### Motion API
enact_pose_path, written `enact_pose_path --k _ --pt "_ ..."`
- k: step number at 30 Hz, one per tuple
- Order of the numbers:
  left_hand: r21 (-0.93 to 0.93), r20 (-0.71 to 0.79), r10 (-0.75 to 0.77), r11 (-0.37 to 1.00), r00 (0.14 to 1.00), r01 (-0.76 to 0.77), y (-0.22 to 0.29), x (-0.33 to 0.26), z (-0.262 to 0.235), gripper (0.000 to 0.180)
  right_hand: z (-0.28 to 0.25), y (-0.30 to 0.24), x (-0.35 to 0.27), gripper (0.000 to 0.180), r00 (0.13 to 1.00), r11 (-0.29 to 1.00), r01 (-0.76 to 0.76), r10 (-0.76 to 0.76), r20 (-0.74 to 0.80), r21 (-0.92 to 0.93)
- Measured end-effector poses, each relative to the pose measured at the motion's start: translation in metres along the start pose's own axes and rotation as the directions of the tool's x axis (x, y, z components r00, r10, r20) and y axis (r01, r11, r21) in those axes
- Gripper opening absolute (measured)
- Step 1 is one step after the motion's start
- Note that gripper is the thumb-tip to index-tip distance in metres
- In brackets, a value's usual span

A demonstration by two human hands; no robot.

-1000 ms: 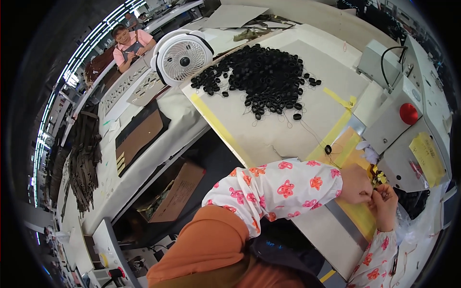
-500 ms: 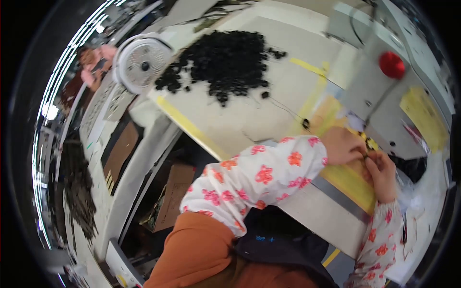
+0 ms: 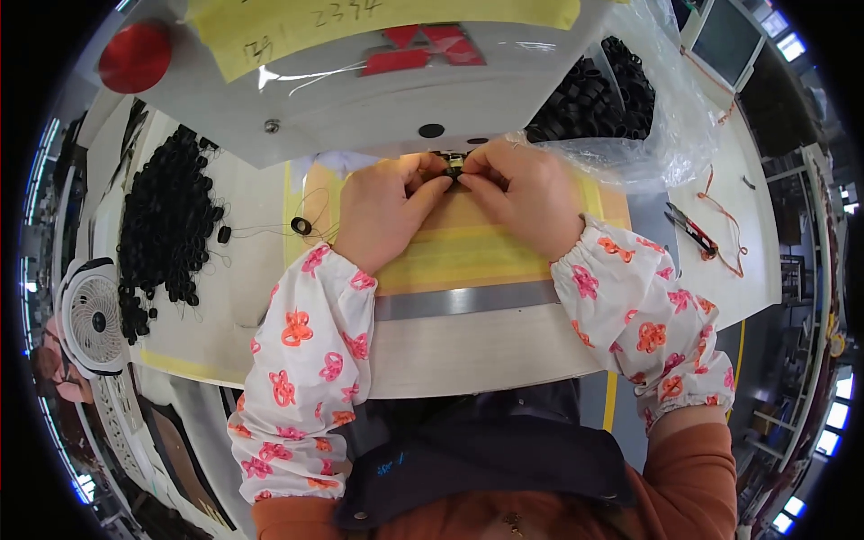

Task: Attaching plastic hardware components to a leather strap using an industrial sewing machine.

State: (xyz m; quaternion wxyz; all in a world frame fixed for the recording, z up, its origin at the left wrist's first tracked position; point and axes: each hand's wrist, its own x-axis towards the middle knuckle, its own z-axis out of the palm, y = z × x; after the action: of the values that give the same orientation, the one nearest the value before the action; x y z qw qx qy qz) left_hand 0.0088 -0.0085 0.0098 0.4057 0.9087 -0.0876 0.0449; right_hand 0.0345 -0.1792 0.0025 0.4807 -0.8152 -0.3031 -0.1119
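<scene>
Under the sewing machine head, my left hand and my right hand meet, thumbs and index fingers pinching a small black loop from both sides. It sits right at the machine's presser area, and my fingertips partly cover it. Beneath my hands the work surface is covered with yellow tape. To the left of my left hand lies a black ring, with thin threads running to another small black loop.
A large heap of black loops lies on the table's left side. Behind my right hand, a clear plastic bag holds more black loops. Red-handled thread snips and an orange cord lie at right. A white fan stands far left.
My view has swung to the right, so the machine is now in front of me. Both hands stay together at the machine, pinching the small piece.
</scene>
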Motion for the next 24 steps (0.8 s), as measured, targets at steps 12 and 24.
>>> enact_pose_path --k 12,24 --pt "0.107 0.06 -0.287 0.954 0.956 0.279 0.013 0.008 -0.005 0.029 0.002 0.003 0.008 0.005 0.998 0.999 0.021 -0.024 -0.05 -0.047" --pt "-0.004 0.077 -0.047 0.999 0.996 0.048 -0.014 0.017 -0.004 0.03 0.002 0.005 0.009 0.008 0.999 0.998 0.013 -0.016 -0.049 -0.059"
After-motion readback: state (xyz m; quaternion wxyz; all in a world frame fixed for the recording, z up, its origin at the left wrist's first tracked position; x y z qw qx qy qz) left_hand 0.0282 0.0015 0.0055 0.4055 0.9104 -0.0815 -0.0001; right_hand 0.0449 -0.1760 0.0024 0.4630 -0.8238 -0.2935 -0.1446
